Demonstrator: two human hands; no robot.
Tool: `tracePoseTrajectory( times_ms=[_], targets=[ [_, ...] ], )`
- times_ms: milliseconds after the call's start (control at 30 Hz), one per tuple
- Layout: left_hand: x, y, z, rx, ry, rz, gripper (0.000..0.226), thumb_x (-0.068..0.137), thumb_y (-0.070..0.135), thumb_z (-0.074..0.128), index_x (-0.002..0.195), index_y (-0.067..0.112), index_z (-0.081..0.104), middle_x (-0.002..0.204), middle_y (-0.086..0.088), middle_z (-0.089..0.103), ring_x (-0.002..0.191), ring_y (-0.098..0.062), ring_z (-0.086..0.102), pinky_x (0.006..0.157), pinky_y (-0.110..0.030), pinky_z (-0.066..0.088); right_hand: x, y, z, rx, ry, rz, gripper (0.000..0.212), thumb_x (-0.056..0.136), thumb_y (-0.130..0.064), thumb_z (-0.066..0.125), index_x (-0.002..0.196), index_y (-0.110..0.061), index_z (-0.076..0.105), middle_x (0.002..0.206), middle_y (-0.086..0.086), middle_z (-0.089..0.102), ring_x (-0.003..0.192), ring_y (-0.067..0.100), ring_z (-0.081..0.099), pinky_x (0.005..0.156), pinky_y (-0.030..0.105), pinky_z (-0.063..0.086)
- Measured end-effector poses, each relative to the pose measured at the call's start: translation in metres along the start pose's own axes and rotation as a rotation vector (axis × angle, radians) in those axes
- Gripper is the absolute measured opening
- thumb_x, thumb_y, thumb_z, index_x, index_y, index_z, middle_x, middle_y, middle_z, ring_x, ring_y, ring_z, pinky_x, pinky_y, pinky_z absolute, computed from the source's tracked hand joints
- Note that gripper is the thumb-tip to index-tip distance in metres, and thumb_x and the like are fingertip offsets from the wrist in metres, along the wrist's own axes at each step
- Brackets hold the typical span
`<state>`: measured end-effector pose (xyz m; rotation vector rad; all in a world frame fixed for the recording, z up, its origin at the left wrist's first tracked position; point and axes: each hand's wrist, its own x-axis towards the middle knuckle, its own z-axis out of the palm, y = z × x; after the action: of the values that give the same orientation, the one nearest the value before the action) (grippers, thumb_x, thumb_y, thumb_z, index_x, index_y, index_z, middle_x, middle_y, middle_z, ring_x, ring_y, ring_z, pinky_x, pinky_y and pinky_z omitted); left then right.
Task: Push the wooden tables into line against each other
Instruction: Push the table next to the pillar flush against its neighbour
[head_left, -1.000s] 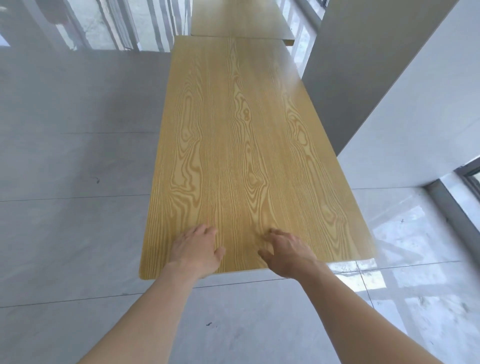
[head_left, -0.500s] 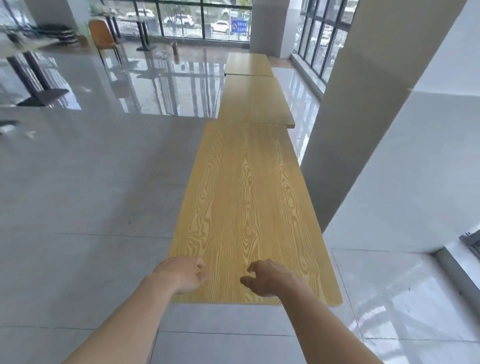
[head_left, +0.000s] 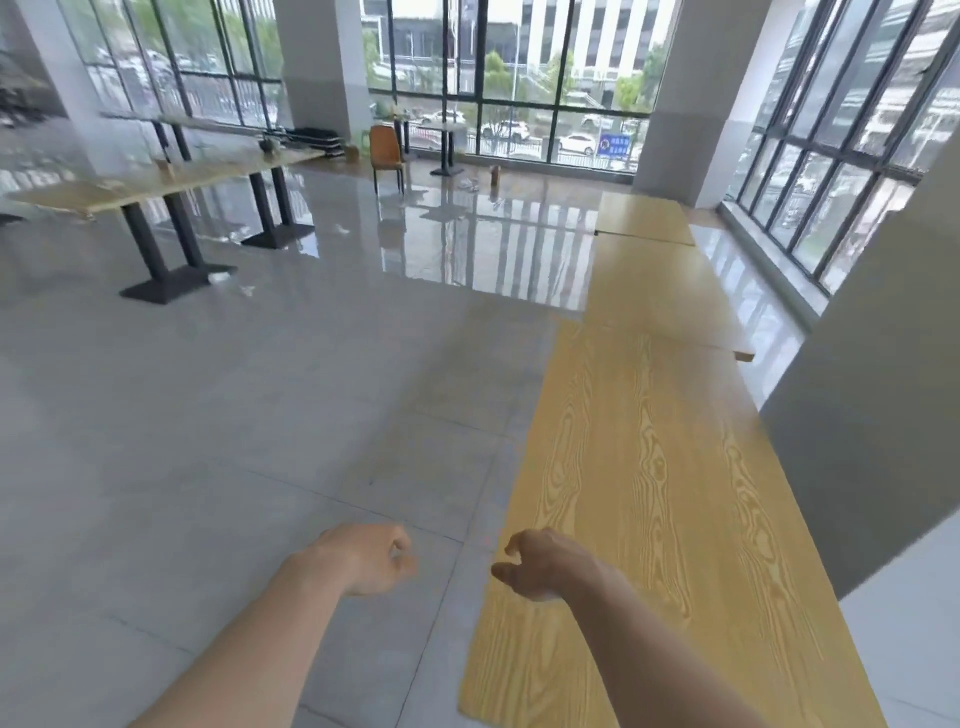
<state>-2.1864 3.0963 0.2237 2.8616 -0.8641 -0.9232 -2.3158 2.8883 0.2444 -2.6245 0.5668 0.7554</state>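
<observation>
Your left hand (head_left: 371, 558) is loosely curled on nothing, out over bare floor, and just right of it your right hand (head_left: 540, 565) hovers half-open, empty, above the near wooden table (head_left: 649, 493). Looks like you're between pushes: ahead of that hand the middle table (head_left: 657, 291) sits skewed, its corner overhanging, with the far table (head_left: 641, 218) beyond. I'd regrip an edge and square them; no containers anywhere close.

Bright daylight pours through the far windows (head_left: 511, 78), glare streaks the glossy floor (head_left: 467, 234), edges bend and blur.
</observation>
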Motion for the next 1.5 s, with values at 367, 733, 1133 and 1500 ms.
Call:
tracePoseTrajectory(
  times_ms=[367, 733, 1133, 1500],
  targets=[
    [0.075, -0.23, -0.12, -0.056, 0.063, -0.115, 0.051, 0.097, 0.056, 0.046, 0.142, 0.032, 0.052, 0.15, 0.004, 0.053, 0.136, -0.021, 0.051, 0.109, -0.033, 0.042, 0.159, -0.24, -0.063, -0.083, -0.039, -0.133, 0.057, 0.1, -0.058, 0.044, 0.15, -0.031, 0.045, 0.15, 0.006, 0.048, 0.133, 0.031, 0.051, 0.102, 0.04, 0.042],
    [0.256, -0.298, -0.223, -0.016, 0.039, -0.092, 0.052, 0.096, 0.057, 0.047, 0.141, 0.032, 0.053, 0.149, 0.003, 0.055, 0.135, -0.02, 0.052, 0.109, -0.034, 0.042, 0.354, -0.282, -0.147, -0.043, -0.036, -0.077, 0.058, 0.099, -0.057, 0.047, 0.149, -0.028, 0.045, 0.149, 0.005, 0.051, 0.134, 0.029, 0.051, 0.101, 0.038, 0.043],
    [0.53, -0.193, -0.43, -0.001, 0.111, 0.102, 0.052, 0.098, 0.057, 0.047, 0.144, 0.034, 0.049, 0.151, 0.006, 0.052, 0.138, -0.019, 0.049, 0.112, -0.037, 0.04, 0.565, -0.187, -0.353, 0.122, 0.15, 0.082, 0.058, 0.101, -0.055, 0.046, 0.15, -0.025, 0.044, 0.147, 0.005, 0.054, 0.133, 0.027, 0.052, 0.104, 0.038, 0.043],
    [0.792, -0.002, -0.528, 0.165, 0.067, 0.499, 0.049, 0.099, 0.056, 0.045, 0.142, 0.033, 0.05, 0.151, 0.004, 0.049, 0.138, -0.021, 0.047, 0.111, -0.04, 0.04, 0.688, -0.012, -0.463, 0.348, 0.282, 0.438, 0.057, 0.102, -0.051, 0.047, 0.151, -0.022, 0.042, 0.152, 0.005, 0.049, 0.136, 0.027, 0.049, 0.106, 0.04, 0.044]
  ],
)
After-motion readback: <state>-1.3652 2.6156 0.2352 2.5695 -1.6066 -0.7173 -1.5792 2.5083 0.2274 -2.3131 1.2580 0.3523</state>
